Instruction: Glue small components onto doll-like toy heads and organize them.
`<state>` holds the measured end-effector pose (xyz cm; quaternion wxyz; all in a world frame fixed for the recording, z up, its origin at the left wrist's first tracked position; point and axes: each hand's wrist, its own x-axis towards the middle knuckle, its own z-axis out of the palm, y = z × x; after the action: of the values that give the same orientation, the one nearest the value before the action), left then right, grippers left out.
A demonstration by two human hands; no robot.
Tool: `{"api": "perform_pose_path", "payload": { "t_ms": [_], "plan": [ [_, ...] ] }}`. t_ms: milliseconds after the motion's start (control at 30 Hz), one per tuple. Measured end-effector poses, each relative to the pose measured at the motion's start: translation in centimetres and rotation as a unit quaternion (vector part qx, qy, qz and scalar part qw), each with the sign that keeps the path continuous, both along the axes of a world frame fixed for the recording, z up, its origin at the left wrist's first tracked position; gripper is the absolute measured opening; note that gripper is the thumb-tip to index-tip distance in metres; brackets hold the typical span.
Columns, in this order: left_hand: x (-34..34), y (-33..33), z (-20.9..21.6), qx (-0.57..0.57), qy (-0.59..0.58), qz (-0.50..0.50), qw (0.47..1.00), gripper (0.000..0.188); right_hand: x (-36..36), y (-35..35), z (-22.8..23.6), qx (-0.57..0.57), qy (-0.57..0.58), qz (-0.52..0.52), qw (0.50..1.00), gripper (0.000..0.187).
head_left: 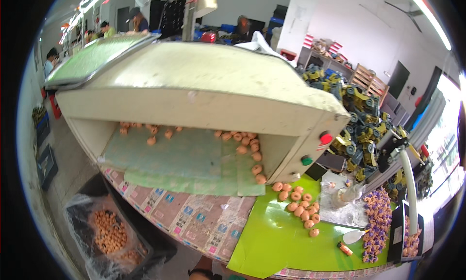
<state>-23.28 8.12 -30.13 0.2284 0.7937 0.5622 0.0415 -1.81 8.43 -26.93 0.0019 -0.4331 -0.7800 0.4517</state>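
Observation:
Neither of my hands can be made out. At the lower edge a patch of bare skin with a dark band [200,270] shows; I cannot tell which body part it is. Nearest in front stands a cream metal cabinet [204,105] with a wide front opening. Small peach-coloured hollow doll heads [241,149] lie inside, along the back and right side. More doll heads [304,213] are gathered on the bright green sheet [272,231] to the right. A pile of small purple-and-peach figure parts [376,221] lies beyond them, beside a white squeeze bottle [353,237] and a small orange-and-black bottle [344,249].
A plastic-lined bin [77,217] of peach pieces stands on the floor at left. The cabinet carries a red button [325,137] and a green button [306,160]. A heap of yellow-and-grey toy vehicles [359,115] rises at right, near a black box [399,231]. Several people work far left.

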Motion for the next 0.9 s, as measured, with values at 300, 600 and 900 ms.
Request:
{"api": "perform_pose_path", "payload": {
  "t_ms": [300, 600, 900],
  "plan": [
    [-7.6, -8.2, 4.0, 0.034, 0.132, 0.042, 0.99, 0.019, -2.4, -4.2, 2.1, 0.007, 0.063, 0.089, 0.994, 0.047],
    [1.7, -9.1, 34.4, -0.098, -0.574, 0.104, 0.806, 0.027, 7.7, -8.8, 26.4, -0.057, 0.289, 0.207, 0.933, 0.032],
    [19.9, 2.2, 35.5, 0.268, -0.236, -0.033, 0.933, 0.042, 23.2, -10.8, 36.4, 0.076, 0.317, -0.328, 0.887, 0.015]
  ]
}}
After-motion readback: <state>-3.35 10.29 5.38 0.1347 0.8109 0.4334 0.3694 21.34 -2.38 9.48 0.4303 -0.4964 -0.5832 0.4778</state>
